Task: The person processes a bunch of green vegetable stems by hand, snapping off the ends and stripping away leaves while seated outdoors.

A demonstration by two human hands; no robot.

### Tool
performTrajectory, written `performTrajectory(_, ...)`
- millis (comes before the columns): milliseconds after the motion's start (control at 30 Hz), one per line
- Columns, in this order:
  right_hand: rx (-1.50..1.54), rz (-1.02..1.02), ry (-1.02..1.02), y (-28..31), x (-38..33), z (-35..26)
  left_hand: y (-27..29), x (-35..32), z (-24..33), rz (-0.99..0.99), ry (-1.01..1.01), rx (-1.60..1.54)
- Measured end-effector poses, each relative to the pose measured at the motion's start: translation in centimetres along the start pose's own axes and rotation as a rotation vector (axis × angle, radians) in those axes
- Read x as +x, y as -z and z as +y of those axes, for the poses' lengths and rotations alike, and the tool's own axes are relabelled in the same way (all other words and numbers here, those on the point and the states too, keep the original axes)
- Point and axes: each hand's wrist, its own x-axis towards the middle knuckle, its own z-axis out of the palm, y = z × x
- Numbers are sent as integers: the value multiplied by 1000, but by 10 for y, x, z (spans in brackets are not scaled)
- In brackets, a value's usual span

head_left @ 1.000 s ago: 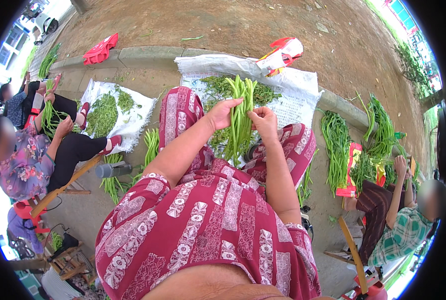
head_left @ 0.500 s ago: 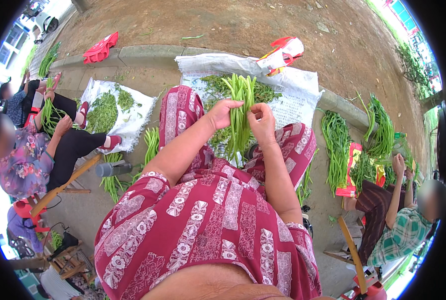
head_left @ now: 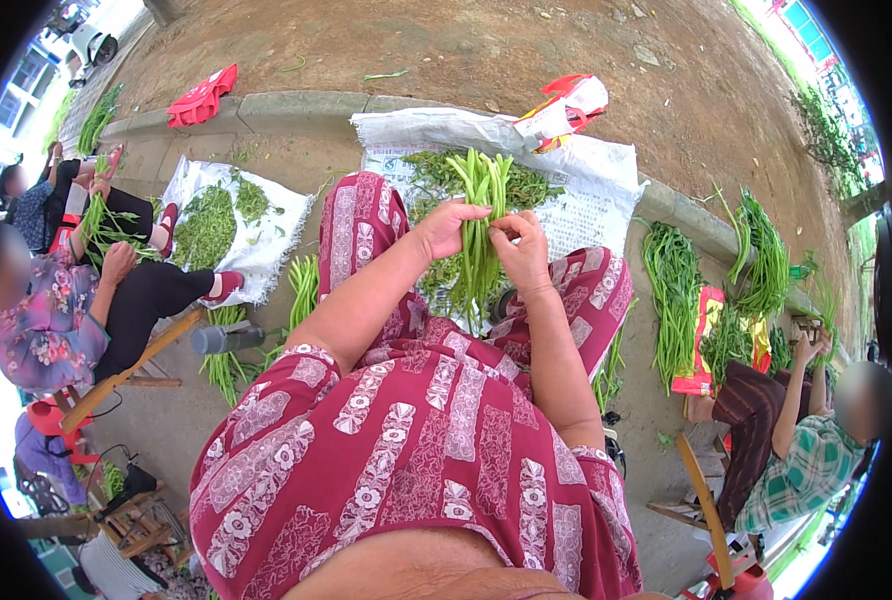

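A bundle of green stalks (head_left: 481, 225) is held upright above the knees, its long axis running near to far, cut ends pointing away. The slim, fresh-green stems are gripped by the left hand (head_left: 444, 230) and pinched by the right hand (head_left: 522, 250), over a white sack (head_left: 586, 190) strewn with trimmings.

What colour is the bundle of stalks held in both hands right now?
Bright green: the bundle of long thin stalks, gripped by left hand and right hand, head view.

Gripping a bunch of green stalks (head_left: 481, 225) with left hand (head_left: 444, 228) and right hand (head_left: 522, 250) above white sack (head_left: 591, 190).
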Motion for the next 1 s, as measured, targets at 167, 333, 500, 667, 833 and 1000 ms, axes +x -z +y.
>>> performTrajectory(167,-93,70,-29,-5,0,10,-2,2,-3,55,-9,90)
performTrajectory(333,-203,97,-8,-8,1,14,-8,3,-5,143,-37,200)
performTrajectory(500,-9,70,-236,-8,1,6,-10,3,-5,160,-48,190)
performTrajectory(667,570,275,-372,10,12,10,-11,1,3,94,-20,67)
performTrajectory(833,514,208,-472,27,17,25,-11,-1,6,-7,2,-65)
performTrajectory(1000,484,228,-245,16,15,24,-9,-2,12,-92,-22,-152)
